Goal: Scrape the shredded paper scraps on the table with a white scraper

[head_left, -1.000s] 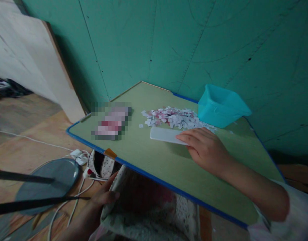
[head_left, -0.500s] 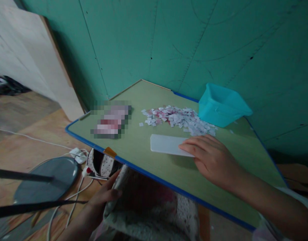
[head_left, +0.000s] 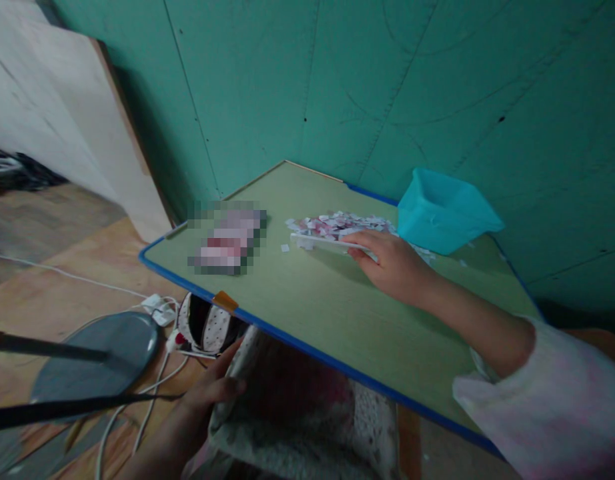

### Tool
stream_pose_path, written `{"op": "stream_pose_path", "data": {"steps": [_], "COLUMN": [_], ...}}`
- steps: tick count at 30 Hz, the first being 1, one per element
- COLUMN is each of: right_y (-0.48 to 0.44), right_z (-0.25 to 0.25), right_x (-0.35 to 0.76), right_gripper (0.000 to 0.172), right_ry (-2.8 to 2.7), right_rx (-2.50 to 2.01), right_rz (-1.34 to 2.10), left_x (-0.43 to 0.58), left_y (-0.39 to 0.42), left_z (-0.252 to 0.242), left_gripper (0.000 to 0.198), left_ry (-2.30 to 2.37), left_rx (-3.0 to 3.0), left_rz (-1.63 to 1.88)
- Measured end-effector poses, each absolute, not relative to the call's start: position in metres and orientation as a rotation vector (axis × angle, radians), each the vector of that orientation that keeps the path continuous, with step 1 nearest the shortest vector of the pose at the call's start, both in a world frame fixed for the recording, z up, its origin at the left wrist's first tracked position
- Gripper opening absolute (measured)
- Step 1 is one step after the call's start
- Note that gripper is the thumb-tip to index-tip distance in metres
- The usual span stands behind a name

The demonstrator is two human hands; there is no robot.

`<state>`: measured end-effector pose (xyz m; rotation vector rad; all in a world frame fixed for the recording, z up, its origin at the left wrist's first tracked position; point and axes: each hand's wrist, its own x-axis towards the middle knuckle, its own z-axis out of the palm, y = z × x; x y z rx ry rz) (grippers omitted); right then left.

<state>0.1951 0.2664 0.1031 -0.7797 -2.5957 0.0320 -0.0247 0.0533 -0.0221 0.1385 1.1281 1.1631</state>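
My right hand [head_left: 390, 263] grips a long white flat strip [head_left: 320, 243] and holds it on edge against the near side of a heap of small white and pink paper scraps [head_left: 337, 225] on the green table [head_left: 307, 300]. A turquoise plastic bin [head_left: 440, 210] stands just right of the heap. My left hand [head_left: 212, 390] is below the table's front edge, fingers curled on a pale patterned cloth [head_left: 287, 427] in my lap.
A blurred pink and white object [head_left: 227, 240] lies at the table's left. The table sits in a corner of green walls. On the wooden floor at left are a grey round base [head_left: 102, 357], white cables [head_left: 152, 310] and a spotted pouch [head_left: 202, 327].
My right hand moved the white strip away from me, from flat on the table up to the edge of the scrap heap. The left hand stayed on the cloth.
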Motion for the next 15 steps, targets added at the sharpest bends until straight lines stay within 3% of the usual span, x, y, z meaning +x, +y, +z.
{"op": "stream_pose_path", "data": {"steps": [8, 15], "right_y": [0.281, 0.272], "right_z": [0.104, 0.11], "right_x": [0.182, 0.185], "right_gripper": [0.028, 0.029], "right_ry": [-2.522, -2.464], "right_rx": [-0.822, -0.906], "right_rz": [0.111, 0.285], "left_x": [-0.024, -0.02], "left_y": [0.056, 0.057], "left_z": [-0.033, -0.031], "left_gripper": [0.093, 0.076], "left_ry": [1.159, 1.196], "left_rx": [0.091, 0.147], "left_rz": [1.168, 1.185]}}
